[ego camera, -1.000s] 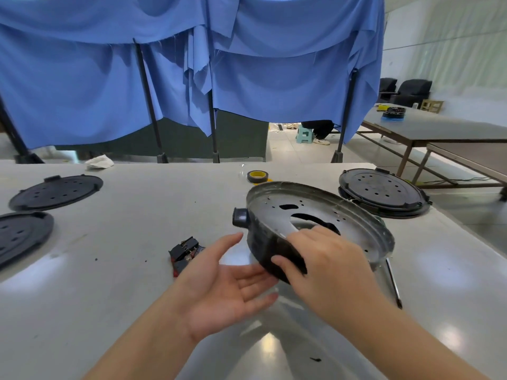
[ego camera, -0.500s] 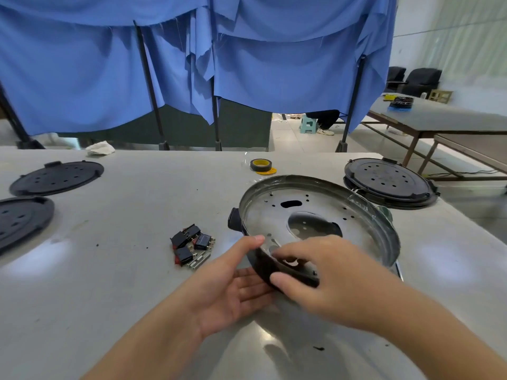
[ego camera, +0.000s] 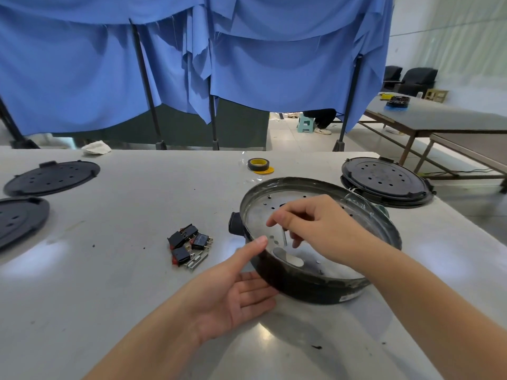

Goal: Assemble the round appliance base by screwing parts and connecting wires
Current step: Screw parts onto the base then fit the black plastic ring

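Left hand lies palm up, fingers straight, thumb pointing toward 1 o'clock; right hand hovers palm down at 2 o'clock from it, fingers curled, pinching something thin

Right hand inside round base (left hand open against its wall)

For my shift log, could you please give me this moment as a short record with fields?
workpiece: round appliance base, open side up on the grey table
left hand: open, palm up, against the base's near wall
right hand: inside the base, pinching a thin metal piece
loose parts: black switches left of the base
tape: yellow-cored roll behind the base
spare covers: black discs far left, another far right
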`<state>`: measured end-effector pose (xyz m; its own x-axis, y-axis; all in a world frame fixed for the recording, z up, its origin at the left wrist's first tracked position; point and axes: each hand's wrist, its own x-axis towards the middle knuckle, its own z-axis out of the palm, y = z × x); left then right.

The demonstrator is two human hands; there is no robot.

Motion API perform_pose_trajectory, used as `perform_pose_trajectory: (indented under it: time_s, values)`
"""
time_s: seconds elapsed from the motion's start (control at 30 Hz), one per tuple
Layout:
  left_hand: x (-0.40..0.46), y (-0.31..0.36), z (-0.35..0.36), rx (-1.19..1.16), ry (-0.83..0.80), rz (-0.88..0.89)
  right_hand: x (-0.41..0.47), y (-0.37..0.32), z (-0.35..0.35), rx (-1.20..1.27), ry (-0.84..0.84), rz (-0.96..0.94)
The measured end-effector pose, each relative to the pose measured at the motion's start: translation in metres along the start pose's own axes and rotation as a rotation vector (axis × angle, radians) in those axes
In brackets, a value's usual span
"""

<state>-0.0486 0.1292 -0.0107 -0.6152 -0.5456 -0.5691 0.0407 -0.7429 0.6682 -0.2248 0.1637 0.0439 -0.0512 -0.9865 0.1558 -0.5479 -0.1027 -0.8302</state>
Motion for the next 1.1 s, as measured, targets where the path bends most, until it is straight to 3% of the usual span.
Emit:
perform_pose_trajectory:
  time_s: [0.23, 0.83, 1.1]
  values:
    - [0.0001, 0.0005, -0.0018, 0.018, -0.026, -0.007, 0.0046, 0.0032, 0.0068, 0.107, -0.038, 0.011]
    - [-0.0007, 0.0005, -0.0037, 0.028, -0.047, -0.012, 0.0034, -0.0041, 0.0068, -0.321, -0.030, -0.223]
    - [0.0008, 0.0001, -0.0043, 0.035, -0.044, -0.003, 0.0033, -0.0032, 0.0053, -0.308, -0.045, -0.244]
